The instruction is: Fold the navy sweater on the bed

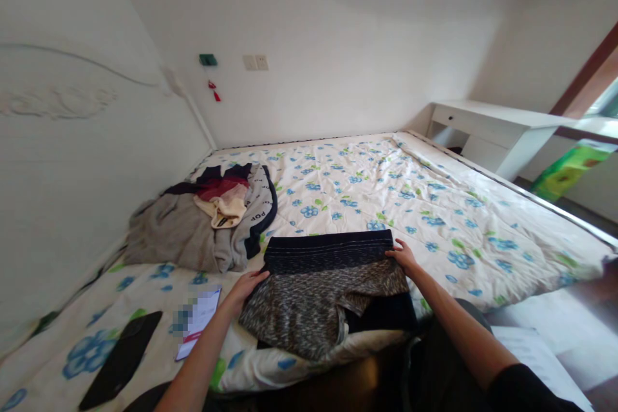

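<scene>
Dark speckled knit garment with navy ribbed band (328,290) lies on floral bed sheet (434,219). Left hand (246,286) and right hand (403,256) fingers spread flat, pressing its edges. Best smooth outward evenly before creasing.

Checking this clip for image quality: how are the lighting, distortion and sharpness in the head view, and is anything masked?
Head view: soft daylight from the window side at right, no hard shadows; wide-angle bending curves the walls and bed edge; the sweater and both hands, left and right, are reasonably sharp; the far right edge is smeared; the card is partly pixelated.
</scene>
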A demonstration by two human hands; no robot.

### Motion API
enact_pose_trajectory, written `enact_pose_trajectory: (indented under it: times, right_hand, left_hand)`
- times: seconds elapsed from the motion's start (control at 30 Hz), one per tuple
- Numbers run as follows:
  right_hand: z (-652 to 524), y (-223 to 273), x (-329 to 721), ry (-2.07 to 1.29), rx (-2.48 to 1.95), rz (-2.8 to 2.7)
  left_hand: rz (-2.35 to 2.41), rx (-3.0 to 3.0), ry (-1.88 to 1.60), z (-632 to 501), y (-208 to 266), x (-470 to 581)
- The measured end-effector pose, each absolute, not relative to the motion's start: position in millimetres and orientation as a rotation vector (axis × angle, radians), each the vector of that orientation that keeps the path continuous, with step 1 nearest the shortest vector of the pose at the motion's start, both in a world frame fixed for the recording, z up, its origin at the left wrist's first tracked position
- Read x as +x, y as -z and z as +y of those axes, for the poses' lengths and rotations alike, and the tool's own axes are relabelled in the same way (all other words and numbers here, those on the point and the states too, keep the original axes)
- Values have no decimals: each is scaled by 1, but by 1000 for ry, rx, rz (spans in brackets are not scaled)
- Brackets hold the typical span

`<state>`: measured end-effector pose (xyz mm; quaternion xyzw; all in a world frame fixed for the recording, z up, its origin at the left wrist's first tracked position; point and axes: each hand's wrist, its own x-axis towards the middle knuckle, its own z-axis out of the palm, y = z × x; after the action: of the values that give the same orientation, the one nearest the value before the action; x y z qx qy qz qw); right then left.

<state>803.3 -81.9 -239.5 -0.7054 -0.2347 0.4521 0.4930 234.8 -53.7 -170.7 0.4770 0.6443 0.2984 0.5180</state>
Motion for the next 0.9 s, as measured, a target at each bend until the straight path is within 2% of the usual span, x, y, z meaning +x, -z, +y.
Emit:
enact_pose_trajectory:
  times: [0.2, 0.37, 0.57, 0.7, 0.77, 0.83, 0.9]
  right_hand:
    - [-87, 242, 809, -1282, -1693, -606]
    - [-80, 235, 810, -1171, -1744, -556]
    - [-63, 221, 826, -1278, -1394, -570]
    - [-57, 228, 830, -1296, -1586, -610]
    - [-57, 232, 829, -1195, -1824, -760]
    - [-62, 231, 827, -931, -2005, -985]
    - [-71, 224, 820, -680, -1974, -1234]
  left_hand:
    - [1469, 1181, -644, -42, 177, 241]
    - [1454, 1066, -599, -33, 174, 240]
    - [1498, 1193, -800, 2, 146, 235]
    - [1634, 1312, -779, 27, 147, 239]
    - [1727, 1391, -735, 29, 159, 243]
    - [1816, 1517, -705, 21, 176, 244]
    - [1872, 1705, -690, 6, 192, 241]
